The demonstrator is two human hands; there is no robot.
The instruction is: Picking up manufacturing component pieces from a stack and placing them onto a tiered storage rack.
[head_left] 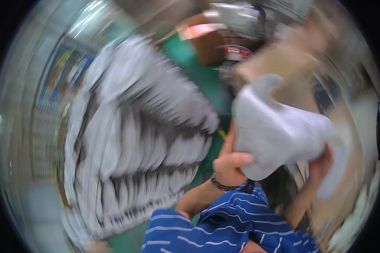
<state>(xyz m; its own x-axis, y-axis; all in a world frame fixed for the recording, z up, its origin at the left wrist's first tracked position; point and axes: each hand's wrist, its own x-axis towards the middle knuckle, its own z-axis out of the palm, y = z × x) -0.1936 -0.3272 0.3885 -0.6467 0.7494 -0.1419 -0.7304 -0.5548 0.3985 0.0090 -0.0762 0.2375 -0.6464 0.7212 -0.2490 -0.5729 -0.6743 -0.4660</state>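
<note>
Gripping a soft grey piece (pixel 278 130) in both hands, left (pixel 231 162) and right (pixel 321 162); it could slip onto the grey stacks (pixel 139 139).

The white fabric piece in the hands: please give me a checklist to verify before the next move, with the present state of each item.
1. Left hand grips the white fabric piece: ok.
2. Right hand grips its other edge: ok.
3. Piece is flat and unfolded: not ok, it curves.
4. Picture is sharp: not ok, motion blur.
5. Stacked white pieces are apart from the hands: ok.
</note>
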